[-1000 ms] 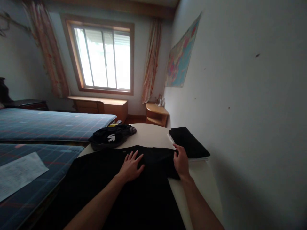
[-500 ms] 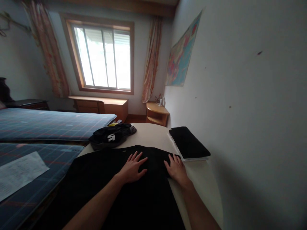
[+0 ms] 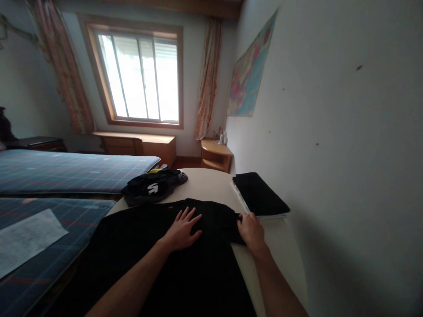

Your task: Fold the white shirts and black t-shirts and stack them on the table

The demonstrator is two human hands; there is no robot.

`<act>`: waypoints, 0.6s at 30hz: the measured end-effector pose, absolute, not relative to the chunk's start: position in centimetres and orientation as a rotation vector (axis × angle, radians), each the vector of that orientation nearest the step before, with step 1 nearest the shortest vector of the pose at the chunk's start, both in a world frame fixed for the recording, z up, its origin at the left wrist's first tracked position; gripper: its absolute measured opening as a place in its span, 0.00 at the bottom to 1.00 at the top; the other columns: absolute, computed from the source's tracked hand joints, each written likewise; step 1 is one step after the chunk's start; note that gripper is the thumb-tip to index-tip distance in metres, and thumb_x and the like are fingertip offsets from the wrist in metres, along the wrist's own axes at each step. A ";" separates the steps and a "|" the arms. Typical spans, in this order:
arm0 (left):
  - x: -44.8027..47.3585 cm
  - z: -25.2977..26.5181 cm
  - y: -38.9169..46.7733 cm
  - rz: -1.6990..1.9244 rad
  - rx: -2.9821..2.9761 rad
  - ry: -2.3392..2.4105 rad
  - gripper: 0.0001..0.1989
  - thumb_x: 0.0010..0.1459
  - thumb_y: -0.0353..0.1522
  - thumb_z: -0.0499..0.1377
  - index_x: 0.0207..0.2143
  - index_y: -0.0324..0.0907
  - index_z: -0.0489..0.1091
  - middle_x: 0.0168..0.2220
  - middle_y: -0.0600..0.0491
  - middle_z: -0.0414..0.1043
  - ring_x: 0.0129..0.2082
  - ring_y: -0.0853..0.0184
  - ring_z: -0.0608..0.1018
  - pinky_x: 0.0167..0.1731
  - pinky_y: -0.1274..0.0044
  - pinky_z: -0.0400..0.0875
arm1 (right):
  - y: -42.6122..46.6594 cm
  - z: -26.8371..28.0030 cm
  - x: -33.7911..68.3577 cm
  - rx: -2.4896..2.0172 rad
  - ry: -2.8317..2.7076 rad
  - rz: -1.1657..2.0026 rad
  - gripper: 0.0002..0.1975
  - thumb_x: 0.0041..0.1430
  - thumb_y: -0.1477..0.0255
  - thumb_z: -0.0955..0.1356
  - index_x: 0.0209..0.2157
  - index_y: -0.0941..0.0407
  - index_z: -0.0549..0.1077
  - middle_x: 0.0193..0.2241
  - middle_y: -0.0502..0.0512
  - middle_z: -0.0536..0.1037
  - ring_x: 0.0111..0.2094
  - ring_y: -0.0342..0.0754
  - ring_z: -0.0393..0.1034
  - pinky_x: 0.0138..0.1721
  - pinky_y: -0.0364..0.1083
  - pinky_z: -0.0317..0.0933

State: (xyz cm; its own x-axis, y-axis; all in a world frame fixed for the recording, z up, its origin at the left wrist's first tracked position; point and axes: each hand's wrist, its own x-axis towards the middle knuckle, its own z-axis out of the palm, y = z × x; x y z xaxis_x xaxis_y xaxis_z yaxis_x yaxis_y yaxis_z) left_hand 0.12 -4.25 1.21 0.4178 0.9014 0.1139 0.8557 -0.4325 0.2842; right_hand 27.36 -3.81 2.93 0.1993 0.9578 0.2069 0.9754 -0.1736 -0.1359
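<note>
A black T-shirt [image 3: 201,277] is spread over the round pale table [image 3: 205,178], its lower part running out of view toward me. My left hand [image 3: 181,230] lies flat on the upper part of the shirt, fingers spread. At the right side, my right hand [image 3: 251,231] has its fingers closed on the end of the shirt's short sleeve. A stack of folded black cloth [image 3: 259,193] with white edges below it lies just beyond my right hand.
A crumpled black cloth item [image 3: 150,188] with a white mark sits at the table's far left. Two plaid mattresses [image 3: 79,169] are on the left, one with a paper sheet [image 3: 31,237] on it. A white wall [image 3: 350,185] stands close on the right.
My right hand has gone from lying open on the sleeve to closing on its end, and has shifted slightly right. My left hand stays in place.
</note>
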 end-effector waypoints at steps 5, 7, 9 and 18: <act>0.1 1.3 -4.3 0.358 2.504 1.549 0.32 0.60 0.47 0.54 0.66 0.54 0.55 0.70 0.52 0.43 0.69 0.51 0.43 0.65 0.57 0.41 | -3.6 3.3 27.3 -2.127 -1.771 0.093 0.15 0.65 0.71 0.60 0.49 0.55 0.72 0.39 0.60 0.79 0.42 0.54 0.74 0.40 0.48 0.63; 0.0 1.3 -4.3 0.366 2.512 1.543 0.32 0.60 0.47 0.54 0.66 0.54 0.55 0.70 0.51 0.43 0.69 0.50 0.44 0.65 0.56 0.41 | -3.5 3.4 27.3 -2.016 -1.686 0.166 0.16 0.65 0.70 0.59 0.51 0.55 0.70 0.38 0.59 0.79 0.40 0.54 0.74 0.41 0.48 0.63; 0.0 1.2 -4.3 0.371 2.515 1.537 0.32 0.60 0.47 0.54 0.66 0.53 0.55 0.70 0.51 0.43 0.69 0.50 0.44 0.65 0.56 0.41 | -3.3 3.6 27.2 -1.819 -1.607 0.177 0.19 0.62 0.71 0.60 0.53 0.55 0.68 0.41 0.59 0.78 0.43 0.53 0.74 0.45 0.49 0.64; 0.2 0.9 -3.3 0.665 2.269 1.560 0.27 0.66 0.39 0.45 0.65 0.41 0.55 0.66 0.49 0.56 0.67 0.60 0.55 0.66 0.64 0.45 | -6.3 6.1 23.6 -1.036 -1.824 0.365 0.24 0.60 0.66 0.65 0.58 0.49 0.64 0.62 0.59 0.62 0.54 0.52 0.67 0.44 0.49 0.69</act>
State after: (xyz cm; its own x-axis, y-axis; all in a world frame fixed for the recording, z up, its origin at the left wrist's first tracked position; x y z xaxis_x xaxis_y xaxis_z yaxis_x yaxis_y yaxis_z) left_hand 0.23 -3.28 0.92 0.3003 0.9327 0.1998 0.7898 -0.3606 0.4962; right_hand 23.65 -6.28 6.10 -0.1678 0.7829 0.5991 0.4920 0.5931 -0.6373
